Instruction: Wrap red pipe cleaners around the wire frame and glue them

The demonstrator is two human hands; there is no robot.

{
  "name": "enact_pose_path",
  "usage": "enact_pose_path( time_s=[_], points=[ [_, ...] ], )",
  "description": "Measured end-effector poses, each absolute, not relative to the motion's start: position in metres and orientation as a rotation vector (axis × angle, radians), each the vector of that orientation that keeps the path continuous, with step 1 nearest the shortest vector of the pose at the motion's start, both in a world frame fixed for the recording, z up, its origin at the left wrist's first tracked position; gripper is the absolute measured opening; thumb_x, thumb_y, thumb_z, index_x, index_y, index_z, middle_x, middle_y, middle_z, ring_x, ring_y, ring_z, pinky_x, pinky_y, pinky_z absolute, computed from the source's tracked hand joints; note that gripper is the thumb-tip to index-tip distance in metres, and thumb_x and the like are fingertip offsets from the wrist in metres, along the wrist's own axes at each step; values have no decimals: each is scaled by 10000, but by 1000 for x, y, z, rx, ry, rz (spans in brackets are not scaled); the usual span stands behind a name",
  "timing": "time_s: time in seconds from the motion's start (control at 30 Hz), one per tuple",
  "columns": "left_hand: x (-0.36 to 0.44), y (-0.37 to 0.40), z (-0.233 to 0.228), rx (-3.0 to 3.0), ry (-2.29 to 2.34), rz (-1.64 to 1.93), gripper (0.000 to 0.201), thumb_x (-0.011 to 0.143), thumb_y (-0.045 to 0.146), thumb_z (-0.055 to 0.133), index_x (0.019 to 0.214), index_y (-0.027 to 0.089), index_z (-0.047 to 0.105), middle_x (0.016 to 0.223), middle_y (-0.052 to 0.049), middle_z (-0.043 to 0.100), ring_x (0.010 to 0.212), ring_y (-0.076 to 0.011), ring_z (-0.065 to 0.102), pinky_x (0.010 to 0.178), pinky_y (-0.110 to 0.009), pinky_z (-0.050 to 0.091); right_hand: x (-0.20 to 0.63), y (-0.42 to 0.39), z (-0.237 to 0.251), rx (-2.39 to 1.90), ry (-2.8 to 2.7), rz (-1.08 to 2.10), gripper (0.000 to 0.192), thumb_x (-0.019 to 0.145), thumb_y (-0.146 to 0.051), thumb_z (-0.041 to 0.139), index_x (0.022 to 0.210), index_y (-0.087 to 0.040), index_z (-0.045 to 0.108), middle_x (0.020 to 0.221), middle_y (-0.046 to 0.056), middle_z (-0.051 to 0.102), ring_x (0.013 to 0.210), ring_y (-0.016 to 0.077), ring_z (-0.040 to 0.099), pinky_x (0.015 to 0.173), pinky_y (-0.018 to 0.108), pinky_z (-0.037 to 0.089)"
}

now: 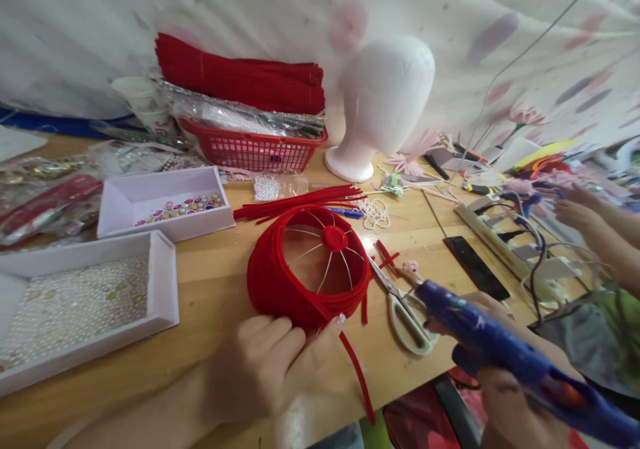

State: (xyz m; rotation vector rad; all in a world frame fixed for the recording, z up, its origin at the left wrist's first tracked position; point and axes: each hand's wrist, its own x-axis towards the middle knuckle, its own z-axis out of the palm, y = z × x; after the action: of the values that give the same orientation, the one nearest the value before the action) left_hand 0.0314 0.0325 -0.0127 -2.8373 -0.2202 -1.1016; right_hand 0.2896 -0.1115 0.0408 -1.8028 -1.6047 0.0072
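A round red frame (265, 272), wrapped in fuzzy red strips over white wire spokes, rests on the table near its front edge. Against its near side my left hand (280, 362) is closed, pinching the wrapped rim, and a loose red strip (357, 369) trails from there over the table edge. My right hand (505, 369) grips a blue hot glue gun (500, 335), its nozzle pointing left toward the frame but apart from it. Scissors with pale handles (413, 325) lie between the frame and the glue gun, beside short red strip pieces (387, 259).
White boxes of pearl beads (167, 302) and gems (163, 189) stand left. Behind are a red basket (260, 149) and a white foam head (385, 95). A phone (475, 265) and power strip (500, 242) lie right, near another person's hands (585, 212).
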Motion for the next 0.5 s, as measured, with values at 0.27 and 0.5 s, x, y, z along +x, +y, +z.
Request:
enact_pose_path(
  time_s=[0.27, 0.5],
  points=[
    [34, 35, -22, -2774, -151, -1129, 410, 939, 92, 537, 1346, 48, 558, 574, 63, 503, 479, -130, 473, 421, -323, 289, 252, -80, 63, -1482, -1997, 69, 333, 988, -545, 533, 925, -222, 583, 658, 12, 569, 586, 171, 515, 532, 313, 413],
    [34, 34, -25, -2768, -116, -1115, 360, 946, 119, 527, 1297, 59, 579, 585, 54, 525, 485, -137, 493, 398, -315, 316, 247, -81, 63, -1535, -2030, 97, 235, 978, -461, 594, 944, -229, 568, 697, 10, 555, 621, 177, 471, 566, 323, 397]
  ],
)
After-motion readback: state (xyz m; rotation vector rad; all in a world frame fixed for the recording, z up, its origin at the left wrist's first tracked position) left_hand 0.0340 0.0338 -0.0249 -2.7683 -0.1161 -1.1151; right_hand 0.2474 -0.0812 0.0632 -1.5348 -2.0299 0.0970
